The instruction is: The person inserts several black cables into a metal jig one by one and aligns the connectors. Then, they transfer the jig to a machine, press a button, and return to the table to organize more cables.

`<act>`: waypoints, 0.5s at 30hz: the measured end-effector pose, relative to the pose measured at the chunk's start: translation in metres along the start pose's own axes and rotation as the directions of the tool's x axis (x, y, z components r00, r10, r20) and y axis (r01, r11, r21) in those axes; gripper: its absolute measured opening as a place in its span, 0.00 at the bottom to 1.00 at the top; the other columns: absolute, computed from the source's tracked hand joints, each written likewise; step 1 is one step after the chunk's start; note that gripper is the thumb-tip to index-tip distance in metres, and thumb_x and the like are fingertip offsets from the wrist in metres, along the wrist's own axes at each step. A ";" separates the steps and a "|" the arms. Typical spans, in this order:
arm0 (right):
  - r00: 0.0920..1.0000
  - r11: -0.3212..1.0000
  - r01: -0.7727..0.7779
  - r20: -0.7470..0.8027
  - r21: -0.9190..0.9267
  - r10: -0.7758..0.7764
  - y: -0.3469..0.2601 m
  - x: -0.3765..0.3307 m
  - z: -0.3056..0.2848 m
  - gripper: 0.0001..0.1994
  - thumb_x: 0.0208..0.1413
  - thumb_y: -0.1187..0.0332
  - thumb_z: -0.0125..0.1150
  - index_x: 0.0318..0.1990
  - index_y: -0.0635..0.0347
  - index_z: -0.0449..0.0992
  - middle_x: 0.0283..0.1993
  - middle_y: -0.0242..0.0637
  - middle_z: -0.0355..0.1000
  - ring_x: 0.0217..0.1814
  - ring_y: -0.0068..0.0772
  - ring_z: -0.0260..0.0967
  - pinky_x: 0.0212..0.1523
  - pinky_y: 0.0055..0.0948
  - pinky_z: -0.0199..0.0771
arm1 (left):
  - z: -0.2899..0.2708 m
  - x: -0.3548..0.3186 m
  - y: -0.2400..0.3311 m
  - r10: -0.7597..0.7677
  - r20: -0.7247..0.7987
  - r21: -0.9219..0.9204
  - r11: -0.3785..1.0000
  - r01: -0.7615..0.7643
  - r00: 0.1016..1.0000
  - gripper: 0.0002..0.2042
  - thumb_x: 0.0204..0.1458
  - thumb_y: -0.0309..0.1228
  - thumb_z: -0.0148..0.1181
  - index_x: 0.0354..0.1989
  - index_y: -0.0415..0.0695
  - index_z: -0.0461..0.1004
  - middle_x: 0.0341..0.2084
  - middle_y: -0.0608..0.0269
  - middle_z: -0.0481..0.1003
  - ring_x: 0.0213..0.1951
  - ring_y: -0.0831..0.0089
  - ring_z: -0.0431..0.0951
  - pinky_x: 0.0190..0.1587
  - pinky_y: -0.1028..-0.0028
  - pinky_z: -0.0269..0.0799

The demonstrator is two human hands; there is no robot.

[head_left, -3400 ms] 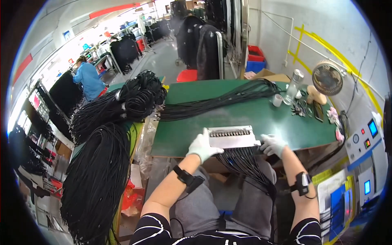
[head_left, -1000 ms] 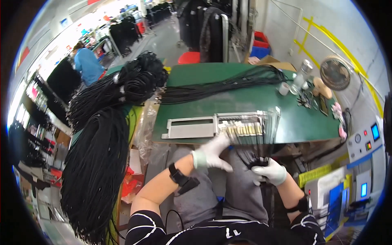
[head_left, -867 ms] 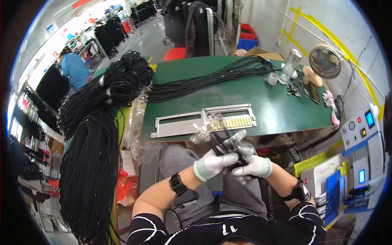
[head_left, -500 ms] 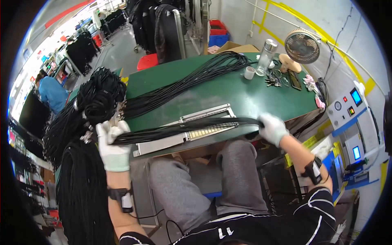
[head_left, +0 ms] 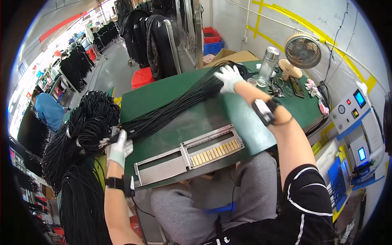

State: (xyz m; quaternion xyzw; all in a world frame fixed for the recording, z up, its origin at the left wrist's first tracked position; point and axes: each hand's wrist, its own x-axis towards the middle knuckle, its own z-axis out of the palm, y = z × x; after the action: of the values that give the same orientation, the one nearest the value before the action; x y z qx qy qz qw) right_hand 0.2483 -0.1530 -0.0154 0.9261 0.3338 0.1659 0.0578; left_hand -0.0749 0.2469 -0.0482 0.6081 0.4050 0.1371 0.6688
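A long bundle of thin black cables [head_left: 173, 106] lies diagonally across the green table, its looped end at the far side. Over that looped end reaches my white-gloved right hand [head_left: 229, 78], fingers spread and touching the cables. At the bundle's left end is my gloved left hand [head_left: 119, 148], fingers stretched and apart beside the cable ends; part of it faces away. Close to that hand hangs a big heap of coiled black cables [head_left: 92, 118] on the left. A metal frame fixture [head_left: 185, 157] with a row of cream blocks rests at the table's near edge.
At the far right of the table [head_left: 147, 92] stand a clear bottle [head_left: 268, 67], a fan [head_left: 303, 51], scissors and a phone [head_left: 297, 87]. A machine with lit screens [head_left: 351, 106] stands at right. Behind are a red stool [head_left: 142, 77] and a cardboard box [head_left: 232, 58]. A person in blue [head_left: 49, 110] sits far left.
The cable bundle held over the fixture now lies with the other cables farther back. My right hand has moved far and left, letting go; my left hand has opened.
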 end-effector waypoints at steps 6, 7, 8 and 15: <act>0.965 0.866 0.258 -0.152 0.428 -0.213 -0.061 -0.091 0.020 0.34 0.46 0.58 0.70 0.64 0.51 0.69 0.69 0.49 0.62 0.75 0.61 0.50 0.73 0.57 0.49 | 0.025 -0.125 0.020 0.316 0.537 0.116 0.891 -0.440 0.782 0.14 0.59 0.31 0.62 0.50 0.37 0.79 0.37 0.58 0.81 0.38 0.75 0.79 0.44 0.74 0.76; 0.961 0.839 0.270 -0.183 0.472 -0.206 -0.075 -0.109 0.006 0.32 0.46 0.60 0.71 0.62 0.52 0.71 0.66 0.50 0.64 0.73 0.60 0.53 0.72 0.55 0.51 | 0.043 -0.160 0.036 0.467 0.626 0.128 0.728 -0.673 0.624 0.14 0.59 0.29 0.61 0.52 0.36 0.78 0.39 0.61 0.81 0.40 0.76 0.79 0.47 0.74 0.76; 0.957 0.805 0.284 -0.205 0.521 -0.205 -0.086 -0.122 -0.001 0.30 0.45 0.61 0.71 0.59 0.53 0.72 0.64 0.50 0.66 0.71 0.60 0.55 0.71 0.53 0.53 | 0.059 -0.184 0.042 0.608 0.668 0.005 0.573 -0.819 0.430 0.16 0.56 0.27 0.62 0.53 0.40 0.78 0.40 0.55 0.81 0.41 0.62 0.82 0.47 0.70 0.77; 0.952 0.813 0.286 -0.245 0.507 -0.182 -0.122 -0.159 0.015 0.25 0.46 0.67 0.70 0.55 0.57 0.75 0.61 0.48 0.69 0.68 0.58 0.59 0.69 0.52 0.55 | 0.092 -0.344 0.123 0.848 0.500 -0.258 -0.048 -0.965 -0.176 0.10 0.53 0.31 0.58 0.40 0.44 0.80 0.32 0.57 0.80 0.35 0.61 0.81 0.36 0.65 0.74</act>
State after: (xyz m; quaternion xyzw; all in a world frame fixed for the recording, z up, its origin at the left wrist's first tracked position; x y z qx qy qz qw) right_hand 0.0656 -0.1604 -0.0988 0.8372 0.4823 0.1425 -0.2146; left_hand -0.1900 -0.0235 0.1881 0.7838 -0.3480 0.3557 0.3716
